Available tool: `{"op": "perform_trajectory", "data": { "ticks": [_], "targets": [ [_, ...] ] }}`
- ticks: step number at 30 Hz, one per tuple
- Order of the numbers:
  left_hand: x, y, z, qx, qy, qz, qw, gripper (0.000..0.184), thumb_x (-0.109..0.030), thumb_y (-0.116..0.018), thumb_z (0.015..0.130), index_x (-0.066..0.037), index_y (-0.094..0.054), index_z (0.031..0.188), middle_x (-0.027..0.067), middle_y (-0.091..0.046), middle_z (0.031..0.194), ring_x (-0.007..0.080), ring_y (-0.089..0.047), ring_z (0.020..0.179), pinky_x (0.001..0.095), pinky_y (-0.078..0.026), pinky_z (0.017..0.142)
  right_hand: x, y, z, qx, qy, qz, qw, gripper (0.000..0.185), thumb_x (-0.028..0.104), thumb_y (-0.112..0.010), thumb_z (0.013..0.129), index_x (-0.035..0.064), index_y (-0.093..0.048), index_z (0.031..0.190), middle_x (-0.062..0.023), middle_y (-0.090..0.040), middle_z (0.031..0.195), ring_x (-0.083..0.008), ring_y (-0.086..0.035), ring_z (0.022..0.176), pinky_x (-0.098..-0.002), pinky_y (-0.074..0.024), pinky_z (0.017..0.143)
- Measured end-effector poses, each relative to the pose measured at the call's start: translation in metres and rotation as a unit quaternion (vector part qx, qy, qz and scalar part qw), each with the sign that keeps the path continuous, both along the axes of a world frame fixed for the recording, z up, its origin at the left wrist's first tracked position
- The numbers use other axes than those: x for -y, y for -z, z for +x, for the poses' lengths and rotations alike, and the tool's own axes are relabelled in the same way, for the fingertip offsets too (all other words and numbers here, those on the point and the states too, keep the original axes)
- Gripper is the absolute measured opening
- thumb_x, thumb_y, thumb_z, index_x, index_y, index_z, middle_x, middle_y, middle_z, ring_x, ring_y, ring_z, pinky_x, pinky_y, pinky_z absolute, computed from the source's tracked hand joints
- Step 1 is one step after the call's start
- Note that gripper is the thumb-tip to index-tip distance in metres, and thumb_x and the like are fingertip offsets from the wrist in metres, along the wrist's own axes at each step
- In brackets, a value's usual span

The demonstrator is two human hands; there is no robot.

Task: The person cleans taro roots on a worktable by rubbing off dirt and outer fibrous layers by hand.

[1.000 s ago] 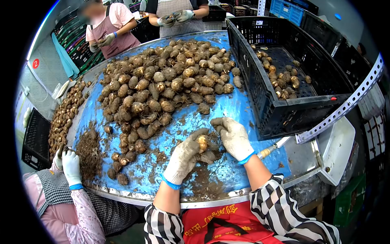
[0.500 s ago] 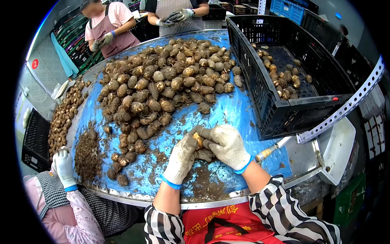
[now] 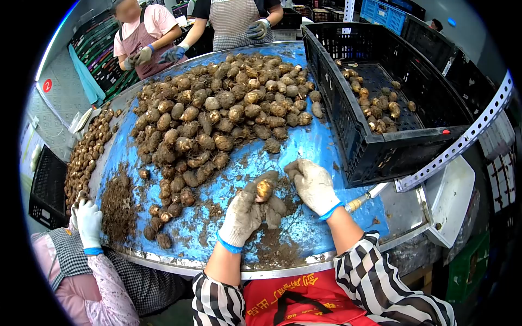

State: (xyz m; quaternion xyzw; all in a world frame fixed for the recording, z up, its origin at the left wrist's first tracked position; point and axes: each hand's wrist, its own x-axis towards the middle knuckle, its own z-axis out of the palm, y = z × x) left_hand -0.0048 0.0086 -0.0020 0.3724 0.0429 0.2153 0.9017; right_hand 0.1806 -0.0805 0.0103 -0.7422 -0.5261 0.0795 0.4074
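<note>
My left hand (image 3: 247,212), in a soiled white glove, holds a small taro (image 3: 265,190) with a bared yellowish patch facing up. My right hand (image 3: 314,187), gloved too, is apart from it to the right over the blue table cover. Its fingers are curled together, and whatever they may hold is hidden. Beyond both hands lies a large heap of brown, rooty taros (image 3: 217,108), with a tail of them trailing toward the near left. Loose soil (image 3: 277,250) is scattered on the cover below my hands.
A black crate (image 3: 380,142) with several taros inside stands at the right. A wooden-handled tool (image 3: 356,204) lies near my right wrist. A soil pile (image 3: 117,209) is at left. One co-worker's gloved hand (image 3: 87,223) is at lower left; two other people stand across the table.
My right hand has parted from the taro and moved slightly right. My left hand keeps the taro, with its bared patch now in plain view. A co-worker across the table has spread their hands apart.
</note>
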Motion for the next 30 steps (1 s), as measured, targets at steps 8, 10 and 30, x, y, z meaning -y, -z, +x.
{"op": "perform_trajectory", "data": {
  "ticks": [8, 10, 30],
  "targets": [
    [-0.005, 0.010, -0.001, -0.025, -0.013, -0.067, 0.997, 0.077, -0.057, -0.052, 0.098, 0.001, -0.039, 0.148, 0.0268, -0.069, 0.095, 0.0316, -0.069, 0.067, 0.0396, -0.057, 0.059, 0.005, -0.020, -0.008, -0.056, -0.045, 0.075, 0.995, 0.027, 0.004, -0.064, 0.083, 0.0029, -0.072, 0.109, -0.0152, -0.069, 0.099, -0.0286, -0.068, 0.094, -0.0365, -0.0531, 0.084],
    [-0.007, 0.012, -0.003, -0.009, 0.010, -0.068, 0.998, 0.071, -0.054, -0.052, 0.100, 0.000, -0.043, 0.145, 0.0247, -0.070, 0.100, 0.0310, -0.070, 0.076, 0.0397, -0.058, 0.064, 0.006, -0.027, -0.015, -0.092, -0.090, 0.082, 0.988, 0.029, 0.006, -0.066, 0.082, 0.0053, -0.072, 0.110, -0.0155, -0.068, 0.099, -0.0313, -0.067, 0.097, -0.0382, -0.0531, 0.087],
    [-0.002, 0.016, -0.004, -0.133, -0.086, 0.039, 0.987, 0.056, -0.040, -0.065, 0.097, 0.001, -0.055, 0.134, 0.0111, -0.069, 0.110, 0.0203, -0.069, 0.086, 0.0326, -0.057, 0.069, -0.002, -0.013, -0.035, -0.088, -0.068, 0.126, 0.986, 0.022, 0.001, -0.058, 0.081, 0.0040, -0.071, 0.099, -0.0166, -0.070, 0.093, -0.0361, -0.068, 0.089, -0.0437, -0.0550, 0.080]
  ]
}}
